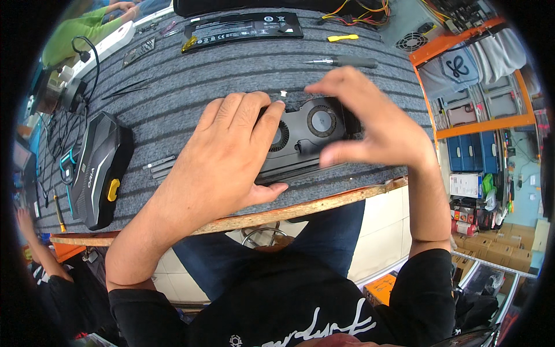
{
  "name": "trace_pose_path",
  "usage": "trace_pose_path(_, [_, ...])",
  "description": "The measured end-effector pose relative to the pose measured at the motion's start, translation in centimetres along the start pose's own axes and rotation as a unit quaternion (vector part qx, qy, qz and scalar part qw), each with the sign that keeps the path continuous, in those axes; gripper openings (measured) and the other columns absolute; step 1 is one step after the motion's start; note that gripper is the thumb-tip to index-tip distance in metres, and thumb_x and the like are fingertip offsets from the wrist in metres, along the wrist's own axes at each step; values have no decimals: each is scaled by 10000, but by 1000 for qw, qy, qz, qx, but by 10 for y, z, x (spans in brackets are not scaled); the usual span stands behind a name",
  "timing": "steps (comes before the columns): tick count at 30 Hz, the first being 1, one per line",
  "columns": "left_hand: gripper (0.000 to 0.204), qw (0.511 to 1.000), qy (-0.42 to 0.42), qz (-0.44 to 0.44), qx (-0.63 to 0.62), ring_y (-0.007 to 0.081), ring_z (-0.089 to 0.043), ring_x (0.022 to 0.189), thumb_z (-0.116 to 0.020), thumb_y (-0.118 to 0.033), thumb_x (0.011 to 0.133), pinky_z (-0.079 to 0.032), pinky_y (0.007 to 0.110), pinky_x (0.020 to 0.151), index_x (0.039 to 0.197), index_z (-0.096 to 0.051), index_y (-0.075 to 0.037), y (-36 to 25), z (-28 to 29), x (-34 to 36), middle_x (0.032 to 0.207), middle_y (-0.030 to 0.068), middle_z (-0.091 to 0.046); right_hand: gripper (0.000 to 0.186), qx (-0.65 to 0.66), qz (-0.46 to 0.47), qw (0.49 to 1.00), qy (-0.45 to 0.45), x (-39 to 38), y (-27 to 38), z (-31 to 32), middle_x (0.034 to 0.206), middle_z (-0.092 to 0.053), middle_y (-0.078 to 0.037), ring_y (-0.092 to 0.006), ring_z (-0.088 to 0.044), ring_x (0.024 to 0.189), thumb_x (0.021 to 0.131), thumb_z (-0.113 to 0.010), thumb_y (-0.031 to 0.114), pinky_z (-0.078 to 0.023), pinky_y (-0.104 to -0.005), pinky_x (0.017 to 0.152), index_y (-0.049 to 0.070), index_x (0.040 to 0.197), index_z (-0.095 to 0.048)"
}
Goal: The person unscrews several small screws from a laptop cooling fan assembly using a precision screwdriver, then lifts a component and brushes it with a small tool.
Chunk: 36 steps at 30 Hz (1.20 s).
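A flat black unit with two round fans (pixel 303 159) lies near the front edge of the table. My left hand (pixel 219 147) spans its left part, with the fingers bent over the far side and the thumb along the near side. The palm and fingers hide that end and part of one fan. Around the unit's right end, my right hand (pixel 381 124) is open, its thumb and fingers wide apart and a little blurred. Just beyond the unit sits a small white piece (pixel 283 93). A screwdriver (pixel 355 61) with a dark grey handle lies farther back.
At the back are a flat black battery (pixel 245 30), a yellow pry tool (pixel 343 38) and coloured cables (pixel 361 14). Leftward lie tweezers (pixel 124 89) and a black angular case (pixel 98 168). Orange-framed shelves (pixel 485 127) flank the right. Another person's arm (pixel 43 254) shows at far left.
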<state>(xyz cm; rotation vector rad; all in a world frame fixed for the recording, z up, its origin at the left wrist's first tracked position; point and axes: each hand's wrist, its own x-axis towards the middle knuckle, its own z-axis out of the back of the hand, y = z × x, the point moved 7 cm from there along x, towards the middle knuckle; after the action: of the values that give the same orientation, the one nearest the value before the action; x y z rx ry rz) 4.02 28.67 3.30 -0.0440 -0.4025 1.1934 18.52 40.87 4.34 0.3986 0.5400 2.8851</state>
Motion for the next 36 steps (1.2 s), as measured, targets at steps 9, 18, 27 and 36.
trace_pose_path(9, [957, 1000, 2, -1, 2, 361, -530, 1261, -947, -327, 646, -439, 470, 1092, 1434, -530, 20, 1, -2, 0, 1341, 179, -527, 292, 197, -143, 970, 11, 2, -40, -11, 1051, -708, -39, -127, -631, 945, 945, -798, 208, -508, -293, 847, 27, 1170, -758])
trace_pose_path(18, [958, 1000, -6, -3, 1, 366, -530, 1268, -951, -325, 639, -443, 479, 1101, 1433, -533, 11, 2, -2, -2, 1340, 179, -527, 296, 147, -150, 977, 17, 6, -33, -14, 1044, -717, -34, -109, -636, 969, 939, -813, 198, -519, -286, 883, 19, 1166, -754])
trace_pose_path(27, [957, 1000, -2, -2, -7, 370, -529, 1268, -944, -317, 622, -434, 490, 1097, 1426, -536, 4, 1, -1, 0, 1344, 174, -528, 283, 276, -240, 930, 34, -17, -72, 0, 1078, -758, -28, -95, -628, 918, 1058, -660, 242, -505, -263, 797, 35, 1204, -786])
trace_pose_path(36, [960, 1000, -3, 0, -10, 369, -532, 1261, -941, -331, 625, -434, 487, 1082, 1429, -536, 0, 1, -2, 0, 1341, 171, -528, 288, 333, -247, 909, 38, -21, -62, -11, 1070, -737, -26, -73, -639, 985, 1017, -732, 202, -523, -258, 842, 26, 1244, -740])
